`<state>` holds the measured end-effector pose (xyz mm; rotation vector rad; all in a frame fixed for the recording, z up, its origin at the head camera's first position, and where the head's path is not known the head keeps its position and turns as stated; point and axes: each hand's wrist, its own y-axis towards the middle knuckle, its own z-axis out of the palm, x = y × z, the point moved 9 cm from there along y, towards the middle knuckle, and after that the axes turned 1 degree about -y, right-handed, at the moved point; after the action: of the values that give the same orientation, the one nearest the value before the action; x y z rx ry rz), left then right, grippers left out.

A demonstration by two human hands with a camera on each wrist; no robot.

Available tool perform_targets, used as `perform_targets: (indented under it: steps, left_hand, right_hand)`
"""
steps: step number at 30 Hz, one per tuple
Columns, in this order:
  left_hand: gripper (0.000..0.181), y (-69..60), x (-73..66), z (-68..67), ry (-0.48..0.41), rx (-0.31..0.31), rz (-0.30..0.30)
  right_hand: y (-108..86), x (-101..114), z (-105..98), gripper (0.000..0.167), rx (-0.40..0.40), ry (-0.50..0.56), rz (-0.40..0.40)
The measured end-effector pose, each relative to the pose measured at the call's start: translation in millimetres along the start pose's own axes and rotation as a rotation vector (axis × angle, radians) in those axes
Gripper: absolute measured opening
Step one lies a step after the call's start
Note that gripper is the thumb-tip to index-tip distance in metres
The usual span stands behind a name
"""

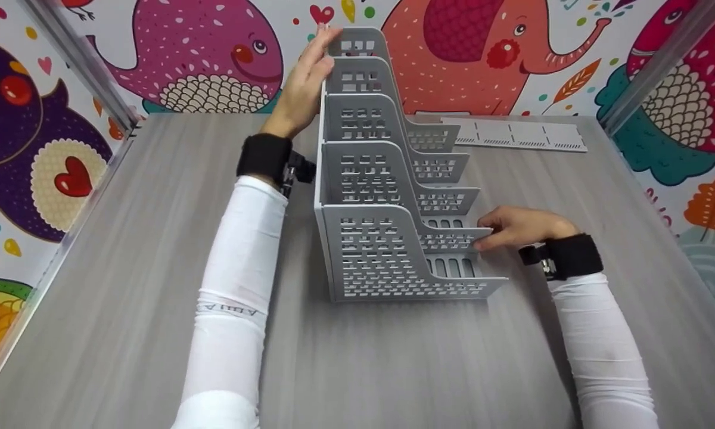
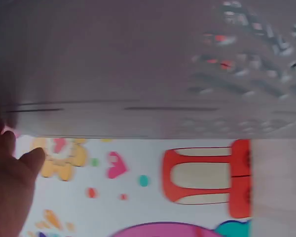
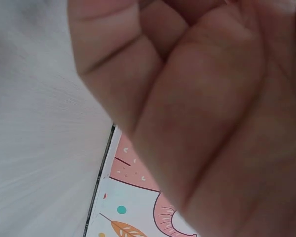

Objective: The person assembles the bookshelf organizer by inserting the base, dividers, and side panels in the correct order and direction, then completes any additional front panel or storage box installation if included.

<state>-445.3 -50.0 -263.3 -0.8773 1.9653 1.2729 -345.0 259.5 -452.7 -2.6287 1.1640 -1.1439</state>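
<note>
A grey plastic file organizer (image 1: 372, 253) stands upright on the table, with perforated dividers stepping down toward its low right side. My left hand (image 1: 301, 83) lies against its tall left side at the far upper corner, fingers stretched along the edge. In the left wrist view, the fingers and thumb of that left hand (image 2: 12, 182) show beside the organizer's smooth panel (image 2: 98, 59). At the low right side, my right hand (image 1: 521, 226) grips the end of a divider between thumb and curled fingers. The right wrist view shows mostly the palm of the right hand (image 3: 197, 108); its fingertips are hidden.
A flat, light grey slotted panel (image 1: 512, 133) lies at the back of the wood-grain table (image 1: 155, 250), behind and right of the organizer. Walls with cartoon animal prints (image 1: 208, 53) enclose the back and sides, with metal posts (image 1: 661, 65) at the corners.
</note>
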Motion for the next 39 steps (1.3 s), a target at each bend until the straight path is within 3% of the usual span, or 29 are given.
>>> perform_targets:
  steps: [2, 4, 8, 11, 15, 19, 32, 36, 39]
  left_hand:
    - [0.056, -3.8, -14.8, 0.1, -0.007, 0.019, 0.007]
    - [0.057, -7.1, -34.1, 5.2, -0.057, 0.069, 0.058]
    - [0.059, -15.2, -63.6, 24.0, -0.085, 0.227, 0.152]
    - [0.057, -21.3, -69.8, 35.4, 0.066, 0.32, 0.166]
    - [0.054, -25.7, -66.0, 40.6, 0.331, 0.405, 0.117]
    - [0.052, -28.4, -59.5, 41.7, 0.475, 0.469, 0.059]
    - [0.051, -28.0, -62.4, 40.2, 0.482, 0.458, 0.025]
    - [0.05, -28.4, -66.9, 36.5, 0.434, 0.435, 0.035]
    - [0.045, -28.8, -70.0, 32.4, 0.335, 0.363, 0.061]
  right_hand:
    - [-0.2, -1.2, 2.1, 0.015, 0.0, 0.009, 0.006]
    - [-0.5, -2.0, 3.4, 0.015, -0.001, 0.02, 0.009]
    - [-0.7, -2.7, 2.5, 0.015, -0.016, -0.001, 0.011]
    - [0.0, -2.6, 3.2, 0.017, -0.014, -0.021, 0.002]
    - [1.3, -3.1, 5.5, 0.016, -0.003, -0.012, 0.004]
    - [1.8, -3.5, 7.6, 0.016, 0.002, -0.001, 0.005]
    - [1.1, -0.6, 4.2, 0.016, 0.0, -0.005, -0.016]
    - [2.9, 0.8, 2.8, 0.015, -0.003, 0.005, -0.013]
    - [3.0, -0.5, 2.8, 0.014, -0.007, 0.024, 0.003]
